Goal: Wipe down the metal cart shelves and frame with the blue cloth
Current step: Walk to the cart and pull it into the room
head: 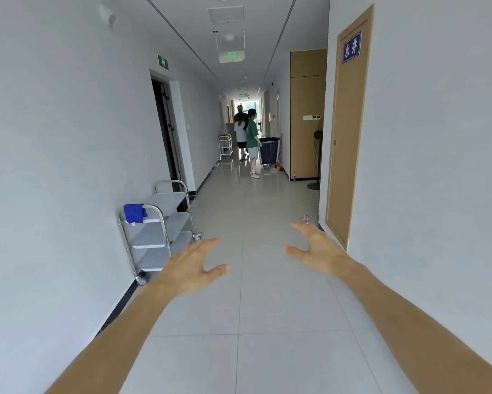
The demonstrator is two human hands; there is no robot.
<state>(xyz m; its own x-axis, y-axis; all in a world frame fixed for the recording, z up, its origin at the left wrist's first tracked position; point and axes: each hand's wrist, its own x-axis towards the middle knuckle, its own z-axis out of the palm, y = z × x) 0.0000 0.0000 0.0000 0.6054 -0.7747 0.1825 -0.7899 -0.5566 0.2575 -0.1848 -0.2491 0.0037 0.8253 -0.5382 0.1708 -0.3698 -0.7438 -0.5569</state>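
A three-shelf metal cart (165, 220) on castors stands against the left wall of a corridor. A blue cloth (134, 213) hangs over its near handle rail. My left hand (192, 268) is stretched out in front of me with spread fingers, holding nothing, just right of the cart's near end and not touching it. My right hand (318, 248) is also held out with fingers spread and holds nothing, well to the right of the cart over the floor.
The tiled corridor runs ahead. A dark doorway (166, 132) opens just beyond the cart. A wooden door (348, 132) is on the right wall. Far down stand people (252, 137), a second small cart (225, 146) and a dark laundry trolley (269, 152).
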